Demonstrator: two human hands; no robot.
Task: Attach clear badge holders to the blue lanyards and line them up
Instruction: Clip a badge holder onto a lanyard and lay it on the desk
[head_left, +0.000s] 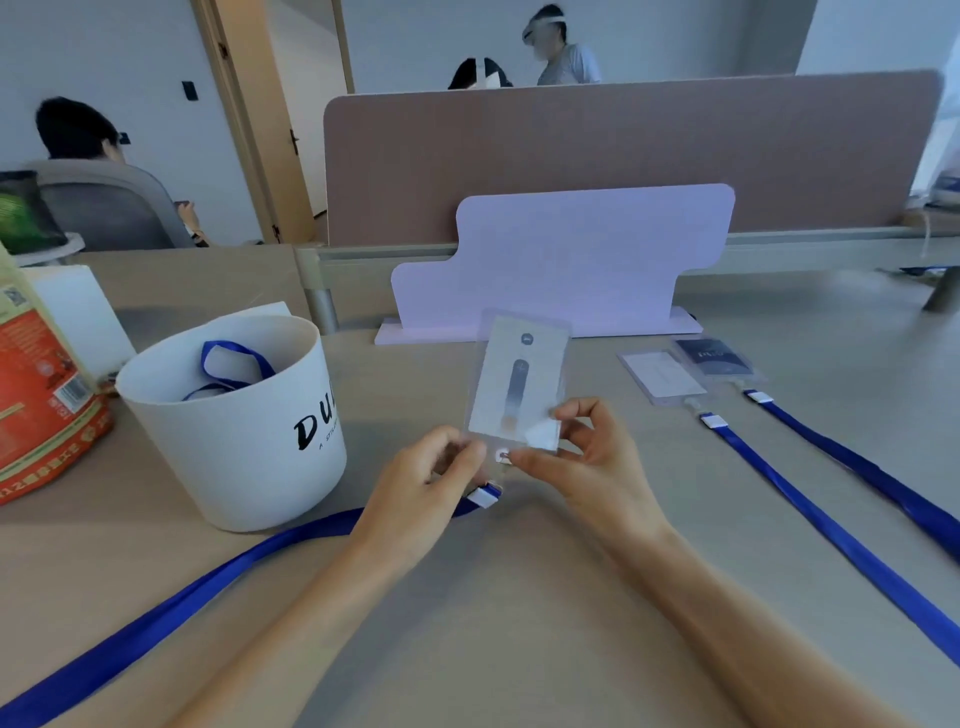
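Observation:
A clear badge holder (519, 379) with a pale card inside is held upright above the desk. My right hand (582, 457) pinches its lower right edge. My left hand (421, 478) grips its lower left corner together with the clip end of a blue lanyard (171, 608), whose strap trails off to the lower left across the desk. On the right lie two finished sets side by side: a holder with a white card (662, 376) and a holder with a dark card (714, 356), each on its own blue lanyard (810, 519) running toward the lower right.
A white bucket (244, 431) at the left holds more blue lanyards (234, 364). Left of it stand an orange package (36, 395) and a white box. A lilac stand (561, 260) and a brown divider (623, 150) close the back. People sit beyond.

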